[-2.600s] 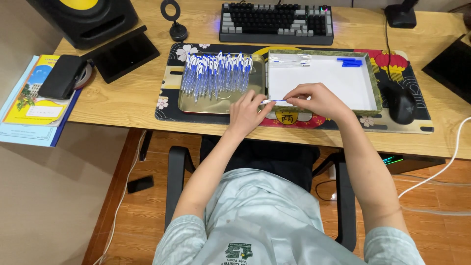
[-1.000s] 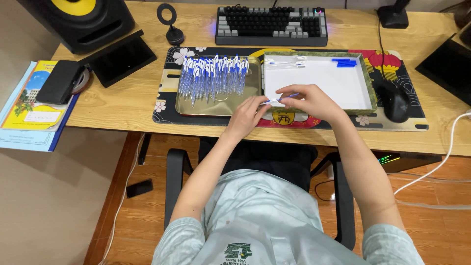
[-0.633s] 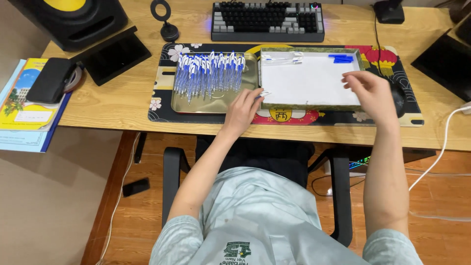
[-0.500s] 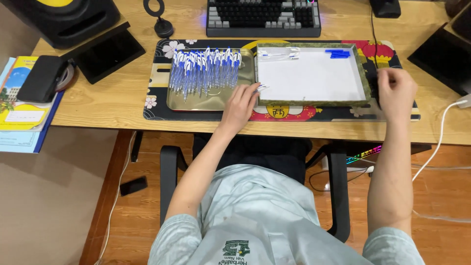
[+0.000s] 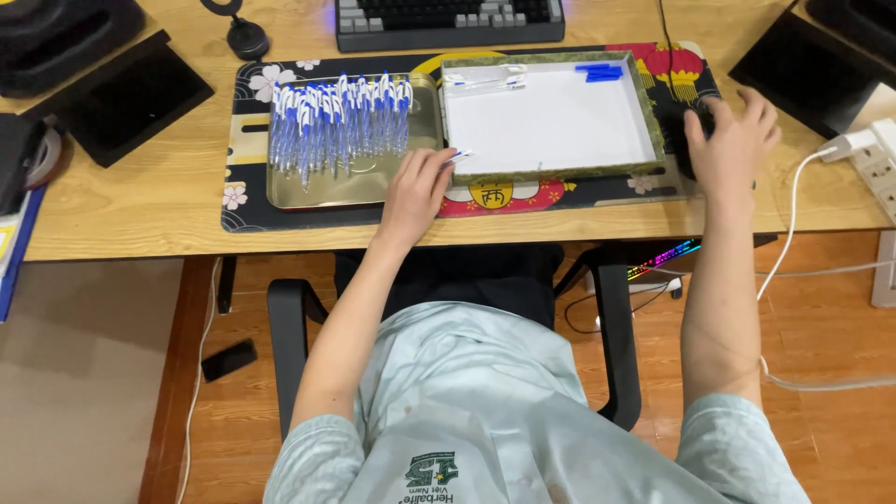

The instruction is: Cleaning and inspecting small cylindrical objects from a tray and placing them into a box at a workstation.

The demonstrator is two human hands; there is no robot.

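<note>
My left hand (image 5: 415, 191) rests on the patterned desk mat at the near left corner of the white-lined box (image 5: 560, 174). It pinches a white and blue pen (image 5: 459, 155) whose tip pokes over the box's rim. My right hand (image 5: 733, 140) lies with fingers spread over a black mouse (image 5: 689, 140) just right of the box. A gold metal tray (image 5: 317, 193) left of the box holds several white and blue pens (image 5: 341, 121) in a row. Inside the box, blue caps (image 5: 598, 71) and pen parts (image 5: 485, 82) lie along the far wall.
A black keyboard (image 5: 448, 19) sits behind the mat. A black tablet (image 5: 131, 98) lies at the left and a dark flat device (image 5: 821, 56) at the right. A white power strip (image 5: 873, 154) and cable (image 5: 793, 215) lie at the right edge. The chair's arms (image 5: 289, 336) flank my lap.
My right hand left the front of the box and swung right onto the mouse. My left hand stayed at the box's corner with the pen. The view shifted closer.
</note>
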